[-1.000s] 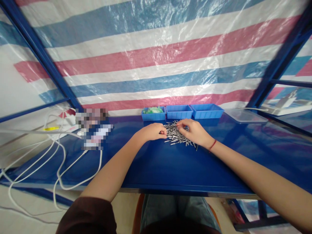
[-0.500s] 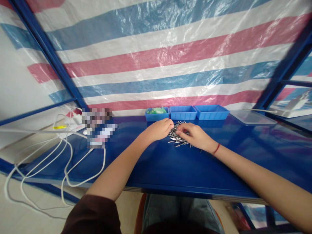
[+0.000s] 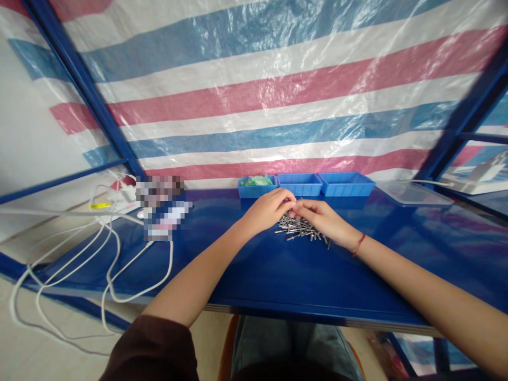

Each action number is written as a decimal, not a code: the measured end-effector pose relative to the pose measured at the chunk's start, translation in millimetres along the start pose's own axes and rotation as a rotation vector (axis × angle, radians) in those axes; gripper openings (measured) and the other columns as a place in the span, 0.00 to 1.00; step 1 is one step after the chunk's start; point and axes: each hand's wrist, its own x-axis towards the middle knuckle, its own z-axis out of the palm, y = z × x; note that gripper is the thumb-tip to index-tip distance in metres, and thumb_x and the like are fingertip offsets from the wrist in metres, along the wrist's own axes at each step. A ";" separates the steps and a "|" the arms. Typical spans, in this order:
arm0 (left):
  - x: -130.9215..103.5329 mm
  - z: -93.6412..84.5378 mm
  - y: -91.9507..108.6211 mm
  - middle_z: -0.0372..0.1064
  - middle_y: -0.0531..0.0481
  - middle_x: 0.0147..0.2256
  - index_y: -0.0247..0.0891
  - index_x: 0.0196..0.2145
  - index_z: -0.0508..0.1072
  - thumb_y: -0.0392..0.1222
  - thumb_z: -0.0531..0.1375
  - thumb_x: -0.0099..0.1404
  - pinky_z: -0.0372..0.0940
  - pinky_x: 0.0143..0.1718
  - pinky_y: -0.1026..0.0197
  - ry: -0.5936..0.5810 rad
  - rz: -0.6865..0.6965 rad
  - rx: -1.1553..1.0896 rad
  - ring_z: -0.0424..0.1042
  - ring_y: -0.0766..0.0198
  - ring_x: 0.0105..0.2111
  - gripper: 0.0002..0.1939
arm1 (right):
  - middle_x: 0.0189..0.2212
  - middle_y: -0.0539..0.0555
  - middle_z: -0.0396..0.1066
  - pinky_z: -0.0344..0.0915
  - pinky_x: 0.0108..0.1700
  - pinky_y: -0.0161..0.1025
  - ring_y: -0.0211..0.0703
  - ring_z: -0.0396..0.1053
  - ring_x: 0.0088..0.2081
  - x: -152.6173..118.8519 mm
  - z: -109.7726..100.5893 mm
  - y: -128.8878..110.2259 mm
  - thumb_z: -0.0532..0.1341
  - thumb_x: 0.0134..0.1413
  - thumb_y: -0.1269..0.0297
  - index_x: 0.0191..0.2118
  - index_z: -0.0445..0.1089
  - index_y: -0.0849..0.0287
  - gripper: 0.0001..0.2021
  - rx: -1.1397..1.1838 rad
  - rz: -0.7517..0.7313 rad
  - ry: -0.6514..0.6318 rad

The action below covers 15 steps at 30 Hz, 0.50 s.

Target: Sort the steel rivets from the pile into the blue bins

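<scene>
In the head view, your left hand (image 3: 273, 207) and your right hand (image 3: 323, 218) meet over the pile of metal pieces (image 3: 296, 228), which lies on the tabletop (image 3: 262, 275) in front of the row of blue bins. Your fingertips touch, or very nearly so, at the far left part of the pile. You seem to be at a fine handling step, with both hands working at one spot. The fingers of each hand are curled in toward the thumb, but I cannot tell whether either pair is clamped on a piece; anything between them is hidden or too small to make out.

From here, the next move calls for a light, exact touch from you, with your right palm kept from dragging the loose pieces under it. The left bin (image 3: 257, 193), with green contents (image 3: 256, 180), stands just beyond your left hand; the middle bin (image 3: 299, 191) and right bin (image 3: 349, 190) continue the row.

Against the frame from a second ago, your hands have closed up: there they were apart, with pieces showing between them. Your left hand has come in over the pile's edge.
</scene>
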 end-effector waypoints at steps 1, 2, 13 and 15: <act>0.3 0.0 0.8 0.69 0.50 0.35 0.37 0.34 0.68 0.36 0.53 0.65 0.62 0.40 0.62 0.022 0.011 -0.004 0.67 0.67 0.36 0.04 | 0.27 0.52 0.71 0.58 0.32 0.36 0.38 0.64 0.29 0.2 -0.3 -1.3 0.55 0.54 0.52 0.29 0.72 0.61 0.17 0.048 0.021 0.008; 0.5 -0.2 1.2 0.69 0.50 0.35 0.37 0.34 0.68 0.36 0.53 0.65 0.62 0.40 0.62 0.042 0.019 -0.005 0.67 0.67 0.36 0.05 | 0.29 0.53 0.72 0.58 0.32 0.36 0.38 0.64 0.30 0.6 -0.7 -2.0 0.56 0.53 0.52 0.30 0.72 0.61 0.16 0.095 0.037 0.020; 1.6 1.5 -13.7 0.70 0.49 0.35 0.36 0.34 0.71 0.39 0.53 0.66 0.63 0.42 0.60 -0.050 -0.040 0.027 0.69 0.65 0.37 0.08 | 0.31 0.56 0.74 0.60 0.41 0.43 0.47 0.68 0.35 -5.6 -7.3 -10.7 0.53 0.59 0.62 0.33 0.72 0.61 0.12 -0.649 -0.377 0.169; 0.9 2.3 -14.0 0.71 0.48 0.35 0.36 0.34 0.71 0.40 0.50 0.68 0.63 0.43 0.60 -0.127 -0.044 0.039 0.70 0.64 0.38 0.11 | 0.29 0.56 0.73 0.59 0.41 0.42 0.46 0.68 0.34 -6.5 -7.9 -14.3 0.50 0.60 0.63 0.31 0.71 0.61 0.14 -0.761 -0.410 0.140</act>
